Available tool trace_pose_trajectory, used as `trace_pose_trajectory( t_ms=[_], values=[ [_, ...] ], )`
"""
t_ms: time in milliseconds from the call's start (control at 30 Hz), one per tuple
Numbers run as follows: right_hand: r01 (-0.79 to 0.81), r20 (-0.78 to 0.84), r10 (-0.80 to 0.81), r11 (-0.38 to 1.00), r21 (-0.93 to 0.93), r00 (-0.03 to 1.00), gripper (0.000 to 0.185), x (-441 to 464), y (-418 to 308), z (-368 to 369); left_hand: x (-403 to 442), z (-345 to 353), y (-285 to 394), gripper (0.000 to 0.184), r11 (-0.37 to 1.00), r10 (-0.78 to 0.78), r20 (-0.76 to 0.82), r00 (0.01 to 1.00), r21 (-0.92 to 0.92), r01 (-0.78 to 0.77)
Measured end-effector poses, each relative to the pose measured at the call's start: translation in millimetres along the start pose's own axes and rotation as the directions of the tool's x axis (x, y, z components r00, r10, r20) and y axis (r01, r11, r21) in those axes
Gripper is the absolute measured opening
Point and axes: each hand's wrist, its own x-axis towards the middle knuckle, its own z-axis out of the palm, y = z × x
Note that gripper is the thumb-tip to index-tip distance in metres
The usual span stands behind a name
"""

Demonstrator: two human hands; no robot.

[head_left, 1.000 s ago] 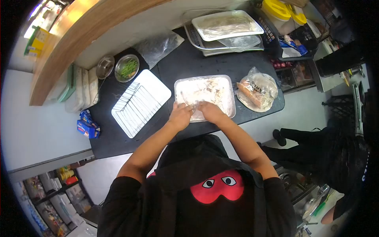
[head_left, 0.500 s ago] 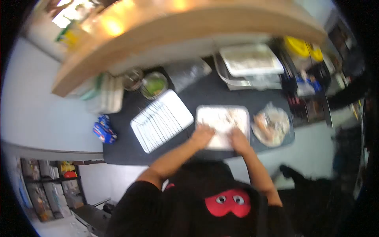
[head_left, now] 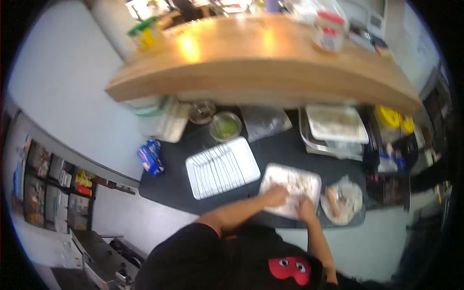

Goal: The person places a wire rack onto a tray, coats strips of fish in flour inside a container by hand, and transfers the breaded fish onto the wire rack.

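1. Up at twelve o'clock from the floury tray, the wooden shelf (head_left: 261, 72) is stretching right across!
2. Below it, the black counter (head_left: 169, 187) is carrying the lot.
3. At ten o'clock, the white tray (head_left: 250, 162) is holding a wire rack (head_left: 217, 169).
4. At one o'clock, stacked trays (head_left: 337, 124) are sitting.
5. Here's the floury tray (head_left: 271, 174), lying near the counter's front edge, pale bits (head_left: 300, 182) showing inside.
6. At three o'clock, just beside it, a clear bag (head_left: 344, 200) is resting.
7. Between ten and eleven, a bowl of greens (head_left: 225, 126) is standing; farther out, toward nine, a blue packet (head_left: 151, 157).
8. Both hands are working over the floury tray: left hand (head_left: 277, 195) bending, right hand (head_left: 304, 209) curling; blur is hiding whether either is gripping.
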Motion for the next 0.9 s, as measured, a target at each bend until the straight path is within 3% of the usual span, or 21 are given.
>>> trace_pose_trajectory(
  t_ms=[33,67,100,133,167,233,267,367,400,600,667,767,800,867,900],
  values=[
    [-0.115,0.000,0.115,0.993,-0.005,0.993,0.038,0.7,8.4,5.4,4.4,4.0,-8.3,0.017,0.997,-0.072,0.027,0.997,0.000,0.072],
    [0.017,-0.102,-0.018,1.000,-0.016,0.995,0.035,-2.3,23.1,12.5,9.6,-5.2,-8.5,0.018,0.986,-0.137,0.148,0.979,-0.071,0.149],
    [-0.171,0.083,0.161,0.975,0.139,0.983,0.030,-0.6,-1.1,-9.2,-0.9,-16.0,-3.4,0.022,0.953,-0.109,0.005,0.994,-0.284,0.106],
    [-0.115,0.019,0.114,0.982,0.149,0.993,0.027,-2.0,15.4,1.0,-0.1,-46.0,15.7,0.028,0.917,-0.218,0.156,0.963,-0.305,0.257],
    [-0.074,-0.051,0.087,0.972,0.223,0.995,0.025,-2.1,13.9,-3.8,0.9,-40.1,5.4,0.033,0.911,-0.132,0.041,0.990,-0.389,0.138],
    [-0.120,-0.047,0.133,0.969,0.214,0.990,0.027,-0.4,20.1,-8.3,8.7,-45.5,7.6,0.041,0.953,-0.240,0.088,0.967,-0.167,0.252],
    [-0.106,-0.127,0.113,0.993,0.055,0.986,0.028,-3.5,10.0,-18.9,8.6,-40.4,1.5,0.036,0.976,-0.183,0.032,0.983,-0.115,0.186],
    [-0.197,-0.135,0.187,0.978,-0.062,0.973,0.030,-7.3,5.4,-24.1,6.0,-41.0,5.9,0.028,0.976,-0.217,0.005,0.976,0.012,0.217],
    [-0.254,-0.103,0.242,0.960,-0.117,0.965,0.022,-6.9,2.5,-19.8,5.3,-40.6,7.5,0.027,0.978,-0.196,0.013,0.980,0.077,0.195],
    [-0.308,-0.019,0.313,0.921,-0.237,0.950,0.020,-6.0,4.7,-3.9,6.6,-40.0,-9.6,0.020,0.928,-0.203,0.062,0.977,0.332,0.171],
    [-0.186,-0.064,0.176,0.952,-0.243,0.982,0.018,0.4,-1.5,-3.6,5.9,-44.8,-11.4,0.019,0.915,-0.211,0.066,0.975,0.365,0.174],
    [0.079,-0.251,-0.123,0.981,-0.178,0.960,0.025,14.8,-8.6,14.0,8.2,-46.9,-1.1,0.019,0.966,0.086,0.056,0.995,0.242,-0.097],
    [0.185,-0.336,-0.228,0.971,-0.154,0.914,0.030,18.6,-11.2,17.0,11.3,-47.6,1.5,0.019,0.996,0.041,0.056,0.998,0.071,-0.045],
    [-0.018,-0.108,0.042,0.976,0.215,0.993,0.030,28.4,-5.7,9.5,18.8,-51.6,3.6,0.020,0.961,-0.047,0.082,0.996,-0.270,0.068],
    [-0.148,0.044,0.142,0.917,0.371,0.989,0.030,31.4,-6.6,3.5,22.1,-53.6,-1.3,0.019,0.937,-0.078,0.130,0.988,-0.329,0.117]
  ],
)
